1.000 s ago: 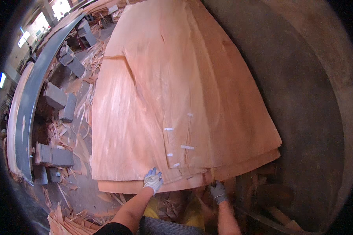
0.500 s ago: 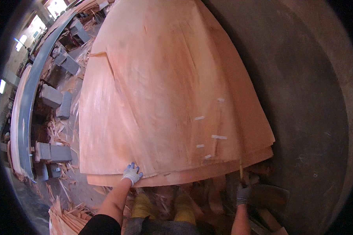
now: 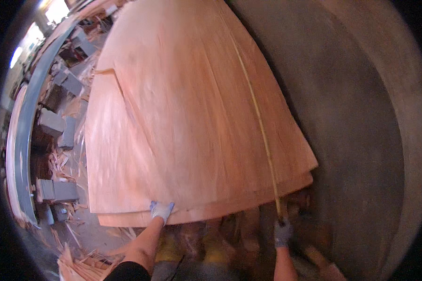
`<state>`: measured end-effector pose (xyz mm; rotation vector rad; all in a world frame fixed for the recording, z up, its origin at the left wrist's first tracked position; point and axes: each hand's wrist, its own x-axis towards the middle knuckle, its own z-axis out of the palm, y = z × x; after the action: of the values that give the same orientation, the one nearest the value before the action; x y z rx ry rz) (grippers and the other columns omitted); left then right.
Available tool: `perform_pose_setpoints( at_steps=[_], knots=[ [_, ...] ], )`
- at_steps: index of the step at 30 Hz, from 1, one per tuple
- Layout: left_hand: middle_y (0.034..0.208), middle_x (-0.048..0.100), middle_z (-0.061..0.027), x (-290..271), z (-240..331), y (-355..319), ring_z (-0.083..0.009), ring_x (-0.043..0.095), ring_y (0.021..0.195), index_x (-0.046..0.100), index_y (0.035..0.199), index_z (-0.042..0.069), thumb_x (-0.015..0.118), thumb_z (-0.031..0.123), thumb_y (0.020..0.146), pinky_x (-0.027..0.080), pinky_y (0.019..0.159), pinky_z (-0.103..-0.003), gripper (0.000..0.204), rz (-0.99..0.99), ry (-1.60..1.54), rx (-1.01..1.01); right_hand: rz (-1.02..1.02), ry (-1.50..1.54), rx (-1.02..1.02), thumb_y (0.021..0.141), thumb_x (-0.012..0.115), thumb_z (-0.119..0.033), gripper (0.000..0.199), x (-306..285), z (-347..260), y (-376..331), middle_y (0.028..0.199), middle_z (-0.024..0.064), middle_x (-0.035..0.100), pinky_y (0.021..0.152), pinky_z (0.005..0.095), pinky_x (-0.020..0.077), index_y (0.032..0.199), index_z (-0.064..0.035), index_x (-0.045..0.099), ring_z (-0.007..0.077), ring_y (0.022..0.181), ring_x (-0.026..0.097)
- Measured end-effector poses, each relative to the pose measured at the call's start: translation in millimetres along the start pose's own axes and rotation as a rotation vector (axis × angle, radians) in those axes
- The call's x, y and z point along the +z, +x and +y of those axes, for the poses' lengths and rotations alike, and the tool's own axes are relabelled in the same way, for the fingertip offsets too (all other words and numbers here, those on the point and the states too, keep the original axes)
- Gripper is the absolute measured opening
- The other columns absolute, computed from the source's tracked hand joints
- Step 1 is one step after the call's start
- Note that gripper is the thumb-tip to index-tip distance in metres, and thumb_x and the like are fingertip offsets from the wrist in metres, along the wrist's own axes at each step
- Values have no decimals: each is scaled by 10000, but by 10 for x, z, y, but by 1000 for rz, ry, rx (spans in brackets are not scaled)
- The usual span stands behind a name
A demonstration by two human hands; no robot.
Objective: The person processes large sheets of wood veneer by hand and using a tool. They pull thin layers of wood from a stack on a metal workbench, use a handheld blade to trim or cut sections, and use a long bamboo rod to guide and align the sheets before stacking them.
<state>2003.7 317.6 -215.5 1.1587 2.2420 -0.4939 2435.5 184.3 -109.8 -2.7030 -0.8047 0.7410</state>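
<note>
A large stack of thin reddish wood veneer sheets [image 3: 187,117] lies before me, its top sheet creased and split at the left. My left hand [image 3: 162,210], in a white glove with blue fingertips, rests on the near edge of the top sheet, fingers apart. Lower right, my right hand [image 3: 282,234], in a grey glove, is closed round the near end of a long thin yellowish stick [image 3: 260,117]. The stick stretches away over the right part of the veneer.
Grey blocks [image 3: 63,191] stand along the left among wood scraps. Beyond them runs a long grey-edged stack [image 3: 26,140]. Broken veneer strips [image 3: 79,267] are heaped at the lower left. Dark floor [image 3: 342,117] lies to the right.
The stick, barely showing earlier, now extends far across the veneer. Several white strips on the right of the top sheet no longer show. My left hand's fingers have shifted along the edge.
</note>
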Motion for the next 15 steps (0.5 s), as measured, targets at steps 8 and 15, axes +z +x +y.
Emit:
perform_pose_setpoints(
  at_steps=[8,15],
  knots=[
    [998,593,-227,381,-312,222,-338,566,912,566,1041,-55,632,180,728,426,825,-386,397,113,-469,45,-220,439,-250,792,630,-259,278,1345,-1125,-522,729,100,611,670,316,439,918,-11,613,177,677,547],
    [943,629,-140,-40,-709,206,-188,570,832,570,1035,-65,609,146,785,442,770,-313,329,-3,-708,200,-444,673,-293,822,606,-264,351,3321,-1130,-201,811,50,612,618,288,437,1034,15,585,123,694,500]
  ],
)
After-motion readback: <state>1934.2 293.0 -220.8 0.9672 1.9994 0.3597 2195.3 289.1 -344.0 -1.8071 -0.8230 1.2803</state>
